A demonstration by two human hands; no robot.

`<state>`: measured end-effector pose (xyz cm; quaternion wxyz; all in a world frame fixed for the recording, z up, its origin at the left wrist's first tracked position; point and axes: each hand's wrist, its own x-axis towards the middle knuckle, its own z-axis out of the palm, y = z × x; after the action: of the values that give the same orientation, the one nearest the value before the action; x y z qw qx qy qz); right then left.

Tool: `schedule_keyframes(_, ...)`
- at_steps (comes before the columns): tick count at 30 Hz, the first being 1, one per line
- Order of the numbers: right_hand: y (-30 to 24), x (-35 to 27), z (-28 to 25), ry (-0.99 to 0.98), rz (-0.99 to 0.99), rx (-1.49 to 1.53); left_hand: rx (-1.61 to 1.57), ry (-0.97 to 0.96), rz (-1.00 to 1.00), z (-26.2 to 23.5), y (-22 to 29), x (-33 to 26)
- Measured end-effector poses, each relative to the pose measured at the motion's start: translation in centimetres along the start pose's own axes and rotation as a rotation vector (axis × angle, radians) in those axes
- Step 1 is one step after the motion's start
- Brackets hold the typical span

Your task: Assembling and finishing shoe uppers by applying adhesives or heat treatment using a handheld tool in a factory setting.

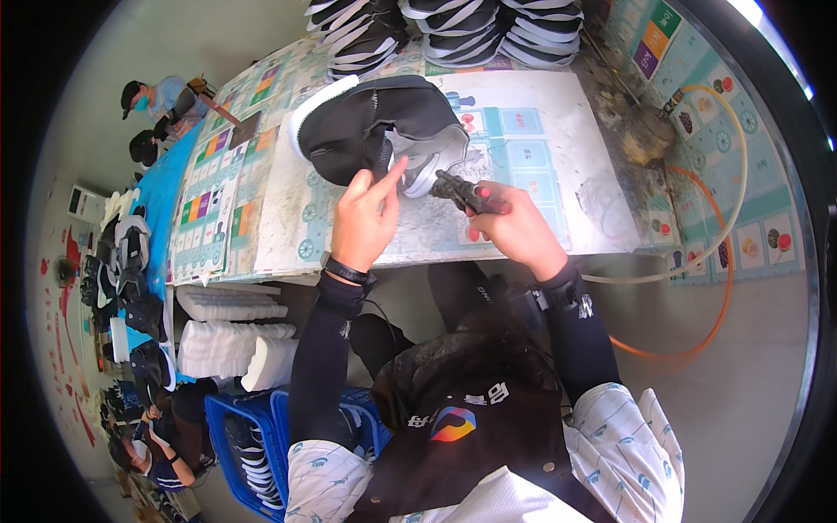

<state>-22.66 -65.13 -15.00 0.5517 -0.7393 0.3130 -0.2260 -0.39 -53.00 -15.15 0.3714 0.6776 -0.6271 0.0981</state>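
A black fabric piece (336, 135) with a thick white edge, a toothed seam and a grey lining lies on its side on the worktable, its opening facing me. My left hand (364, 222) is at the near rim of that opening, one finger outside it and one over the lining, with the rim between them. My right hand (516, 228) is wrapped round a dark, stained hand tool (455, 190) with red spots, its tip pointing at the opening. The tool's exact kind is hard to make out.
Stacked black-and-white pieces (453, 30) stand at the back of the worktable (575, 157). A pale hose (741, 174) and an orange hose (725, 288) loop at right. White padded pieces (231, 347) and blue crates (228, 444) are at lower left. Two people work farther left.
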Motion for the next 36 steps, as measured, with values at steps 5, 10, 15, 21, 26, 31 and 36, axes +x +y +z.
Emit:
schedule_keyframes(5,-1.9,-0.2,-0.3,0.021,0.067,-0.046,-0.001,-0.019,-0.038,-0.2,0.3,0.4)
schedule_keyframes(10,-0.4,0.0,0.0,-0.043,-0.091,-0.147,0.005,-0.016,-0.021,-0.2,0.0,1.2)
schedule_keyframes(15,-0.6,-0.1,-0.2,0.035,0.083,-0.109,-0.011,-0.012,-0.023,-0.2,0.0,2.2)
schedule_keyframes(21,-0.1,0.0,0.6,-0.064,-0.046,-0.062,-0.027,-0.007,-0.061,-0.2,-0.4,3.1)
schedule_keyframes(26,0.2,0.1,-2.2,0.246,-0.083,-0.168,0.173,0.081,-0.017,0.0,-1.7,4.4)
schedule_keyframes(31,2.9,-0.1,-4.9,0.382,-0.177,-0.53,0.049,0.242,-0.245,-2.1,-3.2,8.3)
schedule_keyframes(36,8.7,0.2,-7.0,0.467,-0.06,-0.98,-0.013,0.364,-0.178,-9.2,-1.0,10.6)
